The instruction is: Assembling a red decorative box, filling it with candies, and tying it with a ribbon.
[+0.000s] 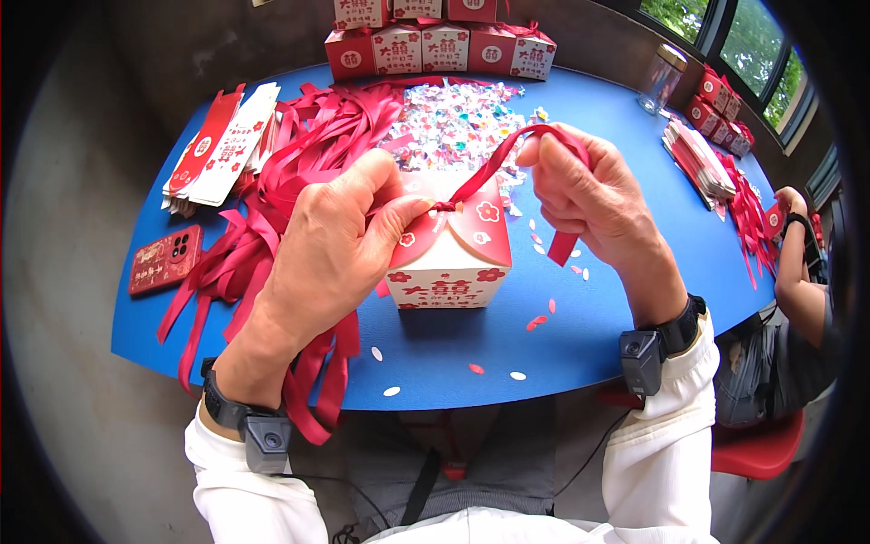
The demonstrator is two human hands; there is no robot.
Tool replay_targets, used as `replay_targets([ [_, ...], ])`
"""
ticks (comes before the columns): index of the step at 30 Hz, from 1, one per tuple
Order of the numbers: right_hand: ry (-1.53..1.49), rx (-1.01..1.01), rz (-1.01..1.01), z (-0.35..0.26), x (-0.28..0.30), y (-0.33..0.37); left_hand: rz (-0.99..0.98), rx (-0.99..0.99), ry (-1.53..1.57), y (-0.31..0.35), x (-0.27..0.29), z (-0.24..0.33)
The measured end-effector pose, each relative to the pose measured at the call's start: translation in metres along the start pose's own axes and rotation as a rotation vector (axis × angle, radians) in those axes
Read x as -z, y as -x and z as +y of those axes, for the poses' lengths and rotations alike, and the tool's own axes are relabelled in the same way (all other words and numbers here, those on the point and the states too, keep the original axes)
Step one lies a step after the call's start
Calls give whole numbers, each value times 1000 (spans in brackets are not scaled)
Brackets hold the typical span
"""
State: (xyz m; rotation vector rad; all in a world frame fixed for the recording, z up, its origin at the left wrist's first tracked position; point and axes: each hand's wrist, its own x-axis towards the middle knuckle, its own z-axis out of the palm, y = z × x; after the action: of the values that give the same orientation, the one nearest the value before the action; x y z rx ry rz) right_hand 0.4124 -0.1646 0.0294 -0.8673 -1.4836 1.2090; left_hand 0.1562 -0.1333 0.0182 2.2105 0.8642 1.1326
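Observation:
A small white and red gift box with a flower print stands upright on the blue table in front of me. A dark red ribbon is knotted at the middle of its folded top. The left thumb presses beside the knot, and my left hand pinches ribbon there, its other fingertips partly hidden. Raised to the right of the box, my right hand grips a length of the same ribbon. That length arches up from the knot, and its loose end hangs below the right hand.
Loose red ribbons pile up at the left, near flat box blanks and a red phone. Wrapped candies lie behind the box. Finished boxes are stacked at the back. A jar and another person's arm are at right.

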Motion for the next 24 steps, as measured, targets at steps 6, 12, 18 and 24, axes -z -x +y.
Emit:
replay_targets([
  [6,-54,-51,189,4,16,-4,-31,-46,-81,0,2,-1],
  [12,-82,98,258,-1,23,-8,-55,-30,-3,-3,4,-3],
  [18,66,296,-368,-14,45,-3,-64,-48,-41,-5,4,-2],
  [24,786,227,-148,-17,37,-5,-58,-71,-53,-4,3,-2],
])
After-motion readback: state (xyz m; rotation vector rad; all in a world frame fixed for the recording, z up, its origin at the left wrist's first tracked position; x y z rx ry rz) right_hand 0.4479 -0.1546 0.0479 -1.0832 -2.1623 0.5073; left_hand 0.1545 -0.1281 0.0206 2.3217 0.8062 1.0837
